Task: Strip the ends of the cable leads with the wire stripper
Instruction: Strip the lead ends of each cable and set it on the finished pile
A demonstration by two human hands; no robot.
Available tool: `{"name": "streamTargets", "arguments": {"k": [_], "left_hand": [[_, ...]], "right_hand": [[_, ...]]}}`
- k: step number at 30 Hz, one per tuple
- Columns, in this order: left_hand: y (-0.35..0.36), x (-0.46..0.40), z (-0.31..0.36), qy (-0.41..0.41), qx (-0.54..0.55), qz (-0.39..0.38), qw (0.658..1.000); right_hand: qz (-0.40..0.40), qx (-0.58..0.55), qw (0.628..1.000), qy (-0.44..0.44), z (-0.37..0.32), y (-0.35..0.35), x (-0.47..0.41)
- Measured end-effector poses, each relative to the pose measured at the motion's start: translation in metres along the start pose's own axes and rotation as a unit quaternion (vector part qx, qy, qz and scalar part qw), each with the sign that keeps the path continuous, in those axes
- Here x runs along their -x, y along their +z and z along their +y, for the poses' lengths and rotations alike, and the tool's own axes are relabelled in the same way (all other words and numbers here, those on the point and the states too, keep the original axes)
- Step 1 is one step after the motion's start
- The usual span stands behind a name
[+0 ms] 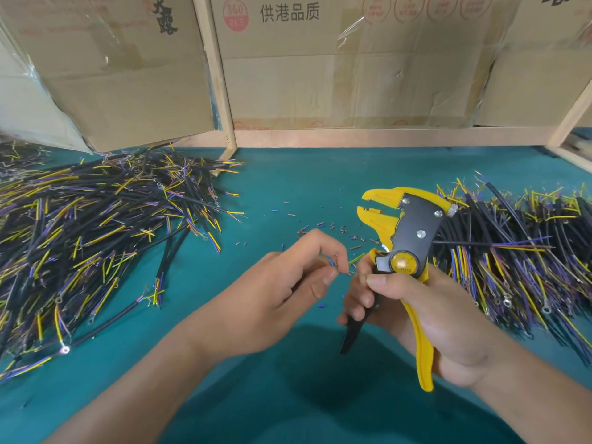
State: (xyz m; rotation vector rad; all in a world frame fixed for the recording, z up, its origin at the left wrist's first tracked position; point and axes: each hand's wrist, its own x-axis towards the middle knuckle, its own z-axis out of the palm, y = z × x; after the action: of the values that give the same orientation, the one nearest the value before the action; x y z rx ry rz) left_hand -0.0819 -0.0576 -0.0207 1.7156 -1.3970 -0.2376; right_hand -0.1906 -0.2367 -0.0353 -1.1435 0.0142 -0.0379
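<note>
Head view: yellow-black wire stripper (403, 232) upright, mouth open.

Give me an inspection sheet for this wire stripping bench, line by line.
Surface: teal mat.
Job's things: yellow wire stripper, head raised; thin leads.
Clutter: insulation offcuts scattered mid-mat.
Hands: right hand grips the stripper handles; left hand pinches the leads.
Cables: left cable pile; right cable pile.
Surroundings: cardboard boxes, wooden frame behind.
</note>
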Motion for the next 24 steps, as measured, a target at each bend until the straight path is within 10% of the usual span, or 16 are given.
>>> {"name": "streamTargets", "arguments": {"k": [24], "left_hand": [[-0.032, 0.005, -0.012, -0.004, -0.074, 0.088, 0.993]], "right_hand": [[0.045, 0.151, 0.987, -0.011, -0.005, -0.015, -0.002]]}}
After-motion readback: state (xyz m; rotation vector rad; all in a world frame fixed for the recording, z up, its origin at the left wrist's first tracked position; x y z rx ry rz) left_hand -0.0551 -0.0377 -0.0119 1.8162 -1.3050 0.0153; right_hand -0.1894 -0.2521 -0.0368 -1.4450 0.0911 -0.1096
